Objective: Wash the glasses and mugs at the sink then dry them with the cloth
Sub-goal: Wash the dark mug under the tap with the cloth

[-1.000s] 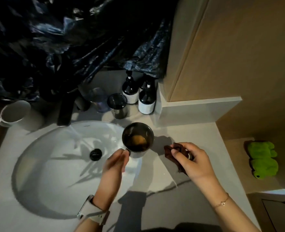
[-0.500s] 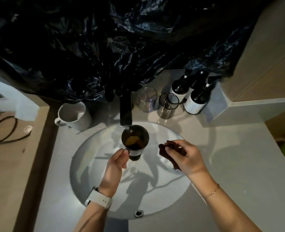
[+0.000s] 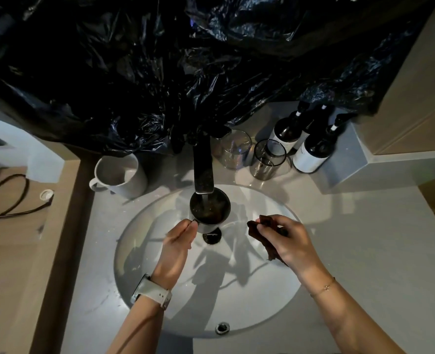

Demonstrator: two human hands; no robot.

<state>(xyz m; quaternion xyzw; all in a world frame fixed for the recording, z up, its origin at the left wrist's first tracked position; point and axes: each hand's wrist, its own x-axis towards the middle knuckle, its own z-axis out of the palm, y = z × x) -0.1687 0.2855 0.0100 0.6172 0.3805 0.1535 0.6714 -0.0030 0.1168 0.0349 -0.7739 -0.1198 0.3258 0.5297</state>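
Left hand (image 3: 179,241) pinching the handle of a dark mug (image 3: 209,209), upright under the black tap (image 3: 203,164) over the sink (image 3: 145,251), water running in. Right hand (image 3: 284,240) at 3 o'clock of the mug, fingers curled round a dark cloth (image 3: 256,229). White mug (image 3: 118,175) at 10 o'clock, two glasses (image 3: 237,149) at 1 o'clock

The dark mug (image 3: 209,210) has moved under the tap (image 3: 203,166) (water running in).
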